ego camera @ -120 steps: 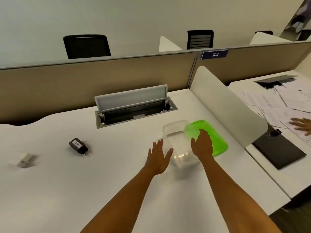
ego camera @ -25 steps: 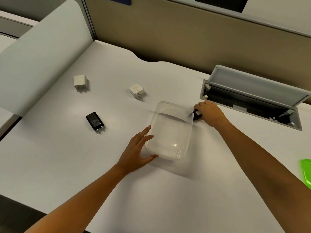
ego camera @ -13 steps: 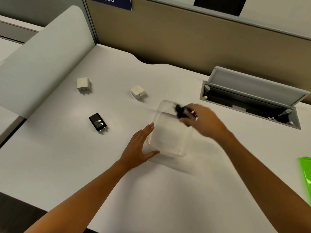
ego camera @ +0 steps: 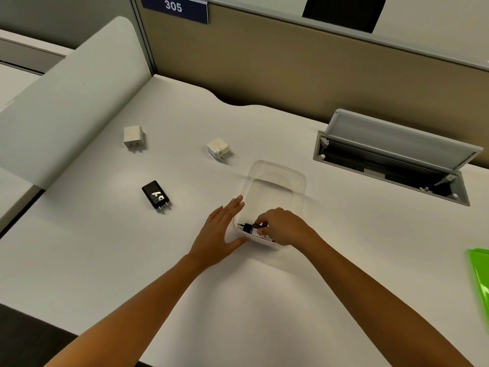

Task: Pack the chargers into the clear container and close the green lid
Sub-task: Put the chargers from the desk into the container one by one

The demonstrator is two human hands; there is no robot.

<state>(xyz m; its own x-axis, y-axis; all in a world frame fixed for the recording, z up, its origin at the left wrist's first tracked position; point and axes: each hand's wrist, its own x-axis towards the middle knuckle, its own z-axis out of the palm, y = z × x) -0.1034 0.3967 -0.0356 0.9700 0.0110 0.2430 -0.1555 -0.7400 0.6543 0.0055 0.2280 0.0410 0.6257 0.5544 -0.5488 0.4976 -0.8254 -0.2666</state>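
The clear container (ego camera: 277, 172) sits in the middle of the white desk. My right hand (ego camera: 284, 227) reaches into its near end, fingers closed on a black charger (ego camera: 248, 227) with a white label, low inside the container. My left hand (ego camera: 220, 234) lies flat against the container's near left wall, fingers spread. A second black charger (ego camera: 155, 194) lies on the desk to the left. Two white chargers (ego camera: 134, 137) (ego camera: 218, 149) lie further back. The green lid (ego camera: 480, 276) shows only partly at the right edge.
An open cable hatch (ego camera: 391, 157) with its grey flap up is set into the desk at the back right. A curved white divider (ego camera: 66, 102) runs along the left. A beige partition with a sign reading 305 (ego camera: 174, 7) stands behind the desk.
My right hand picked the black charger off the desk beside the container's far end, carried it over the rim and lowered it into the near end. My left hand stayed on the container.
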